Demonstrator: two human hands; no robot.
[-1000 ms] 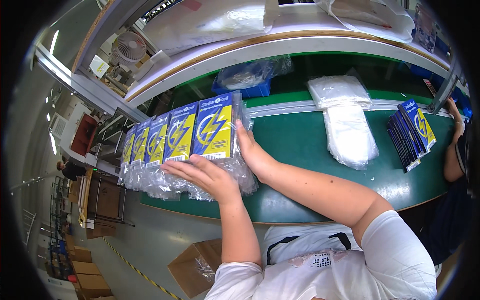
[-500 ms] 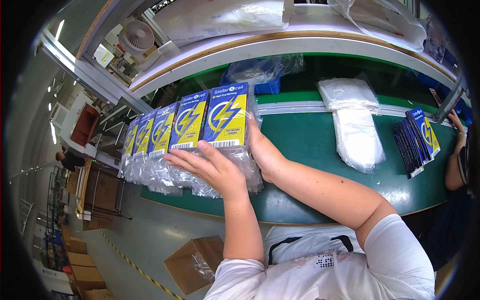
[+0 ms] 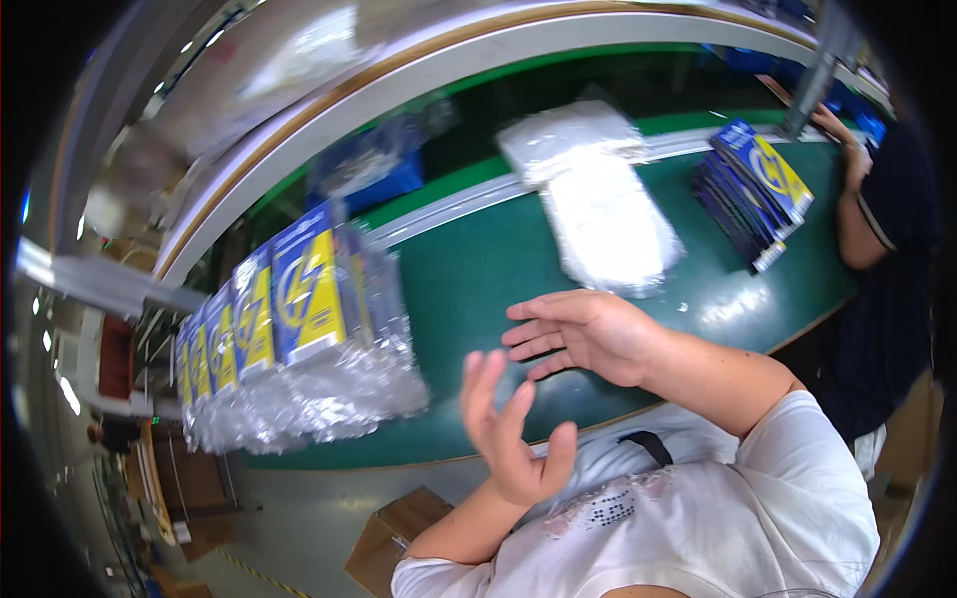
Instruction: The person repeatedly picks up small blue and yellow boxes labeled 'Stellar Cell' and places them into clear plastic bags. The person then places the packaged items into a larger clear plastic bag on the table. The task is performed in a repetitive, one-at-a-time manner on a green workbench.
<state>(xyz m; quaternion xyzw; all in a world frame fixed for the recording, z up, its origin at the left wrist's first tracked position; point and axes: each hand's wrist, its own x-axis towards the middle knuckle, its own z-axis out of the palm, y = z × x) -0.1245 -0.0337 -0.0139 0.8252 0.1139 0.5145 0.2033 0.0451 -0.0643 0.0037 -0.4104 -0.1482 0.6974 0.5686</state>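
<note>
My left hand (image 3: 516, 439) hovers over the table's front edge with its fingers apart, holding nothing. Just beyond it to the right, my right hand (image 3: 588, 339) is also open, palm turned toward the left hand. A row of blue-and-yellow battery boxes (image 3: 311, 299) in clear plastic bags stands on the left of the green table, apart from both hands. Loose bag ends (image 3: 309, 399) spill toward me from the boxes. Past my right hand lies a stack of clear plastic bags (image 3: 608, 219). Farther right, a leaning stack of unbagged blue-and-yellow boxes (image 3: 753, 189) rests on the table.
A co-worker's arm (image 3: 857, 199) reaches onto the table at the right. Behind the bagged row is a blue bin (image 3: 374, 169) with plastic in it. A shelf (image 3: 419, 75) runs above the table's back. Below, a cardboard box (image 3: 394, 538) sits on the floor.
Both hands have let go of the bagged row and drawn back toward me and to the right. My view has turned to the right, so the table's contents appear farther left.
</note>
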